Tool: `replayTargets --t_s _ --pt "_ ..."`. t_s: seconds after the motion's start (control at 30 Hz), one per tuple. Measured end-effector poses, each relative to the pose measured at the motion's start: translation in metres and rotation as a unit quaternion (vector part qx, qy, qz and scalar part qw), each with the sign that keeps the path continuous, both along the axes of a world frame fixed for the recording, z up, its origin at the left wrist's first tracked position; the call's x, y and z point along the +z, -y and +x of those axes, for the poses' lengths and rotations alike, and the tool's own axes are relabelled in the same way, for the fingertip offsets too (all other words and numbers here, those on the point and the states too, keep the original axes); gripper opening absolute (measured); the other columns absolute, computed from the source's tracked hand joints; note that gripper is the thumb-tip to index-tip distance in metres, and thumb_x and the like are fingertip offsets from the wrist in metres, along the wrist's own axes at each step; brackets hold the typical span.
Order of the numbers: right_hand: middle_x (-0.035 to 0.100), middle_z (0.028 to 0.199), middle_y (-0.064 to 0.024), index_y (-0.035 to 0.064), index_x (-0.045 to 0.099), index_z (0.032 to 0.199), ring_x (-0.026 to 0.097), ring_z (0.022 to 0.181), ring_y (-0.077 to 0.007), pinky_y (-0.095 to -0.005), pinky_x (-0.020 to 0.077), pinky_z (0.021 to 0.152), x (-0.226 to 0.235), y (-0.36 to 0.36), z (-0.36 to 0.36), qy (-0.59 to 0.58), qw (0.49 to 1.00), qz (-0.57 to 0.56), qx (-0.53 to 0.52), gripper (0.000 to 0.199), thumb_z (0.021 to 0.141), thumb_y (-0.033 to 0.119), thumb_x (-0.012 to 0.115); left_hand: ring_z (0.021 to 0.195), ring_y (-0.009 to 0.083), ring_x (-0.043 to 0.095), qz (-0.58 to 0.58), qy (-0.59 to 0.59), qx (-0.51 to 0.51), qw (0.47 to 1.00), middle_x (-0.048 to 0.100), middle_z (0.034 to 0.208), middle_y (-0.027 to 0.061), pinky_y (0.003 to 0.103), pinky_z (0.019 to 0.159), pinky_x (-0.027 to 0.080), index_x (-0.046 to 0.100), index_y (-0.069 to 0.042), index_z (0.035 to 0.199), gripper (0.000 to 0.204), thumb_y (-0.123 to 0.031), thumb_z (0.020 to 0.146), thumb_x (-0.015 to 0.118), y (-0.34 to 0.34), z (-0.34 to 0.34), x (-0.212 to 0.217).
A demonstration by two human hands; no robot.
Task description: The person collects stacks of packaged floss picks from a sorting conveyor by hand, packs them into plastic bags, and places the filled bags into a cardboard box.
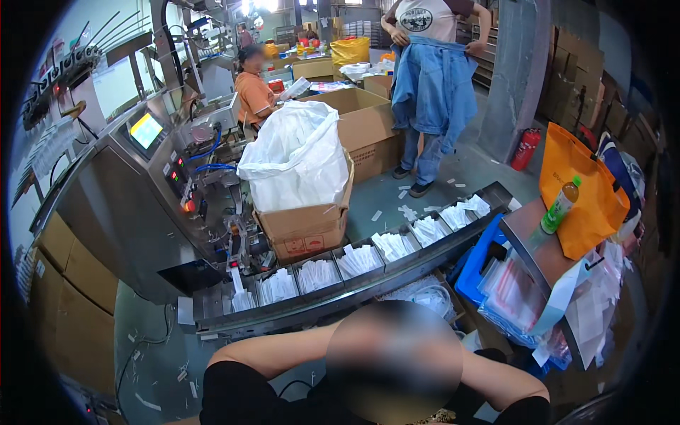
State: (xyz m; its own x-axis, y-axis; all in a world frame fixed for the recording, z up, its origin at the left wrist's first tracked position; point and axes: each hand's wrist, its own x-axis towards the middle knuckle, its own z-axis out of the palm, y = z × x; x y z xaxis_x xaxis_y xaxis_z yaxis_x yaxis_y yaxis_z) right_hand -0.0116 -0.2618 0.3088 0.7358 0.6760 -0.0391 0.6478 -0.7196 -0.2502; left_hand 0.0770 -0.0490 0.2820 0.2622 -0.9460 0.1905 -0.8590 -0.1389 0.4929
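Note:
Both my forearms come in from the lower edge and meet in front of my body, at the near side of a metal conveyor trough [297, 306]. A round blurred patch covers my left hand [356, 343] and my right hand [437, 348], so their fingers do not show. Something pale appears between them, too smeared to name. Dividers split the trough into several compartments. Bundles of thin white paper-wrapped strips [318, 275] fill them in a row running from the machine toward the far right.
A steel machine with a lit screen [145, 131] stands left. Behind the trough is a carton with a white plastic liner [294, 159]. At right are a blue bin [476, 273], an orange bag [584, 191] and a bottle [561, 205]. Two people are beyond; scraps litter the floor.

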Motion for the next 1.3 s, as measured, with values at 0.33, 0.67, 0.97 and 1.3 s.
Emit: replayTargets --t_s 0.33,0.67,0.97,1.3 --pt "0.042 0.117 -0.0202 -0.0023 0.039 0.114 0.043 0.106 -0.0351 -0.0427 0.0342 0.089 -0.018 -0.031 -0.016 0.006 0.999 -0.016 0.045 0.061 0.072 0.037 0.057 0.075 0.0297 0.052 0.102 0.040 -0.038 0.993 0.051 0.084 0.0107 0.037 0.063 0.043 0.051 -0.008 0.080 0.012 -0.018 0.077 0.046 -0.003 -0.009 -0.004" --pt "0.038 0.120 -0.0206 -0.0028 0.030 0.121 0.040 0.109 -0.0357 -0.0457 0.0301 0.091 -0.038 -0.023 -0.018 -0.051 0.998 0.022 0.004 0.070 0.072 0.040 0.056 0.073 0.0233 0.050 -0.031 0.055 -0.076 0.995 0.049 0.073 0.0061 0.034 0.062 0.040 0.051 -0.008 0.071 0.009 -0.017 0.071 0.051 0.001 -0.006 0.001" --pt "0.042 0.115 -0.0244 -0.0041 0.033 0.118 0.038 0.109 -0.0378 -0.0446 0.0290 0.093 -0.050 -0.027 -0.011 -0.084 0.996 0.033 0.009 0.067 0.073 0.039 0.056 0.071 0.0218 0.050 -0.039 0.119 -0.127 0.984 0.048 0.073 0.0042 0.033 0.064 0.040 0.051 -0.010 0.075 0.010 -0.016 0.067 0.052 0.001 -0.004 0.006" --pt "0.052 0.084 -0.0104 0.0045 0.051 0.074 0.053 0.073 -0.0271 -0.0341 0.0446 0.061 -0.002 -0.004 -0.002 0.029 0.998 0.044 -0.034 0.021 0.073 0.025 0.058 0.078 0.0233 0.053 -0.034 0.102 -0.035 0.994 0.055 0.085 0.0056 0.032 0.068 0.044 0.057 -0.007 0.078 0.014 -0.019 0.071 0.058 -0.018 0.002 0.027"
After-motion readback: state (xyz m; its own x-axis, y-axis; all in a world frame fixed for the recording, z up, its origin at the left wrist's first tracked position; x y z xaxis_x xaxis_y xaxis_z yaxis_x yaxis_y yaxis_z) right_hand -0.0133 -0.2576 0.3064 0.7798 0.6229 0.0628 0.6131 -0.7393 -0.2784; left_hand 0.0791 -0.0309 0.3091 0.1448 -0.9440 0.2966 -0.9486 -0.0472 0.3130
